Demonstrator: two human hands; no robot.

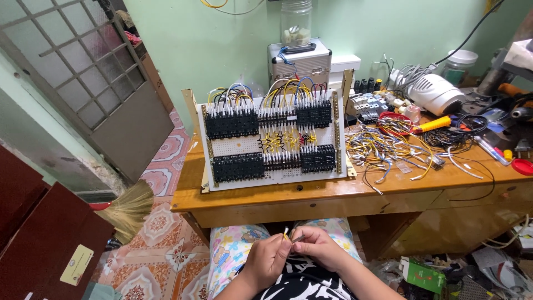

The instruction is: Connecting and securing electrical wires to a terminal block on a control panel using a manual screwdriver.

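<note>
Your two hands meet low in your lap, below the front edge of the wooden desk. Your left hand is pinched around a short yellow wire, whose pale tip stands up just above your fingertips. Your right hand is curled closed against it and grips something thin and grey at the wire's end; it is too small to tell for sure, though it looks like a small metal tool or a wire end. The two hands touch each other over your knees, which are covered in patterned cloth. Up on the desk, well apart from your hands, a white panel leans back, tilted toward you, carrying two rows of black blocks joined by loops of yellow, blue and white wiring. To the right of the panel lies a loose heap of cut wires, mostly yellow and white, spread across the desktop. Behind the panel a silver case stands against the green wall with a clear jar on top. A yellow-handled screwdriver lies further right, near a white appliance. On the tiled floor to your left a straw broom rests beside the desk leg.
</note>
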